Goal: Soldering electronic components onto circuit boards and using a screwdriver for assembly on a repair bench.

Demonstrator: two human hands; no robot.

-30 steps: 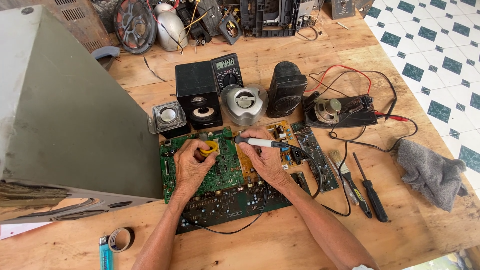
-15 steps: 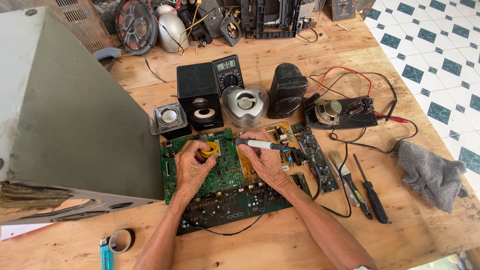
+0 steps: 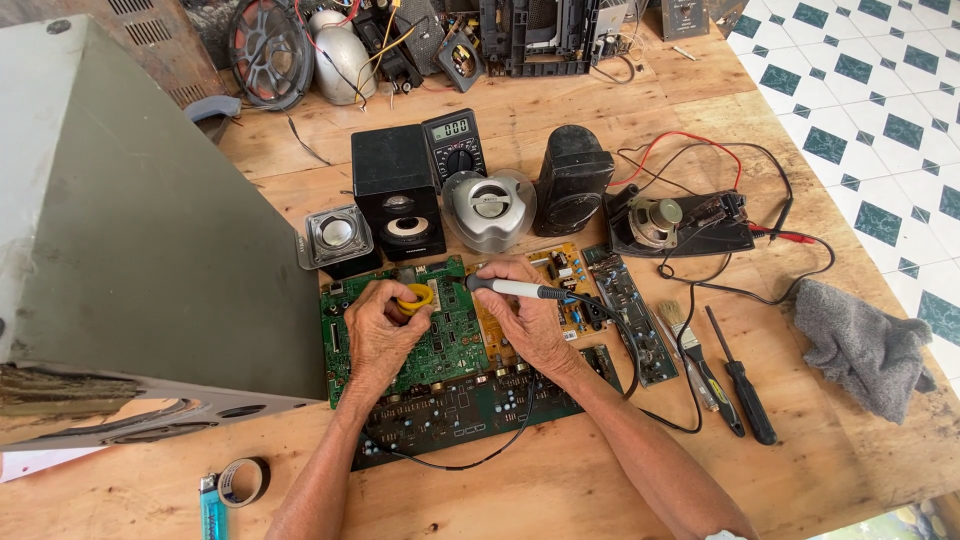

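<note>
My left hand (image 3: 382, 330) rests on a green circuit board (image 3: 450, 340) and grips a small yellow ring-shaped object (image 3: 416, 298). My right hand (image 3: 528, 318) holds a soldering iron (image 3: 515, 289) with a grey handle, its tip pointing left toward the yellow ring. The iron's black cord (image 3: 470, 462) loops down over a darker board (image 3: 470, 405) in front of me. An orange-brown board (image 3: 562, 272) lies just right of my right hand.
Behind the boards stand black speakers (image 3: 398, 195), a multimeter (image 3: 454, 145), a silver round speaker (image 3: 488, 207) and a bare speaker driver (image 3: 660, 222). A brush (image 3: 700, 365), screwdriver (image 3: 742, 378) and grey rag (image 3: 865, 345) lie right. A large grey housing (image 3: 130, 220) fills the left; tape roll (image 3: 243, 482) and lighter (image 3: 212, 508) sit near.
</note>
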